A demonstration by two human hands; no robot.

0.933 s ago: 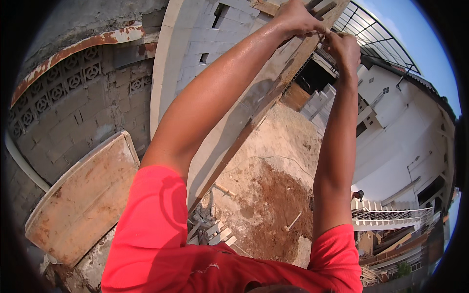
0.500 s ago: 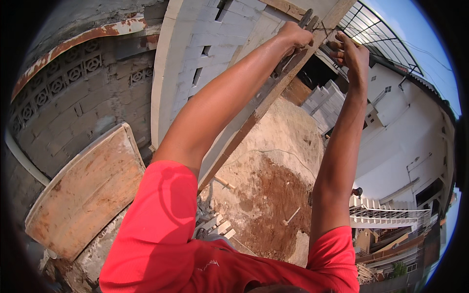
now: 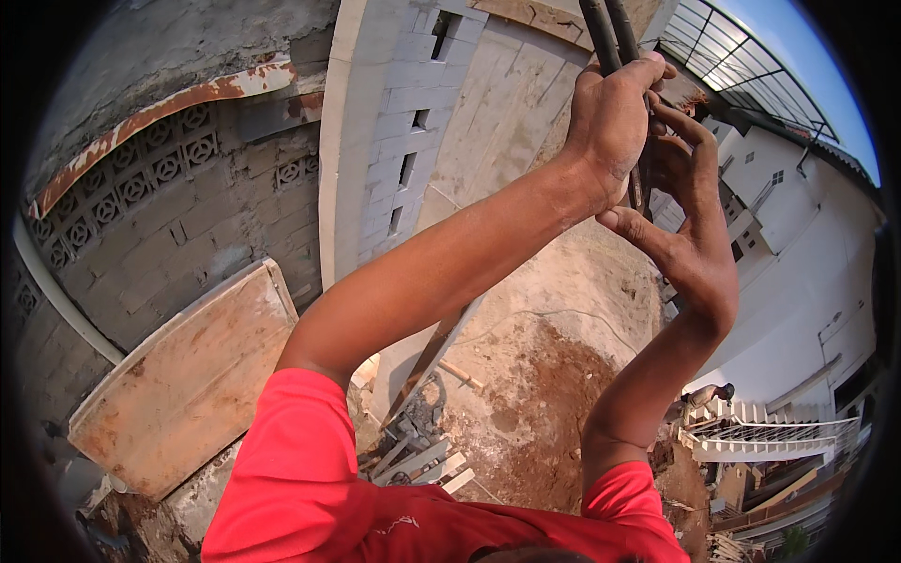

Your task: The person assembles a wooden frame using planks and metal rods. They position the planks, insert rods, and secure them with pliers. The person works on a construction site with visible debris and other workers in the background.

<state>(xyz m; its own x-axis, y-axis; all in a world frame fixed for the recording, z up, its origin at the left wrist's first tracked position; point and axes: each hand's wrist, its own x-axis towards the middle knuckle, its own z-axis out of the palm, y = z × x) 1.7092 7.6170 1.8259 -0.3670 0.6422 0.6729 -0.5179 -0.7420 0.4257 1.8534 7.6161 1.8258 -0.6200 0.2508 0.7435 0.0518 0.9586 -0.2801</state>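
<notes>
My left hand (image 3: 610, 122) is closed around a dark metal tool with two long handles (image 3: 599, 36), which look like those of pincers. The handles stick up past my thumb, and the tool's narrow lower end shows below the fist. Close by on the right, my right hand (image 3: 699, 225) curves around that lower end with its thumb and fingers apart. Its fingertips are partly hidden behind the tool and my left hand, so any contact is hard to make out. Both arms reach up and forward.
A pale wall with slots (image 3: 404, 122) and a timber beam (image 3: 418, 375) stand ahead. At left, a stained board (image 3: 188, 375) leans by a grey block wall (image 3: 160, 225). Timber offcuts (image 3: 427, 460) lie below. A person (image 3: 709, 396) is near white stairs (image 3: 760, 432) at right.
My left hand has lifted the tool away from the timber beam and moved right, turning it more upright. My right hand has come down and in beside it. The view has shifted slightly.
</notes>
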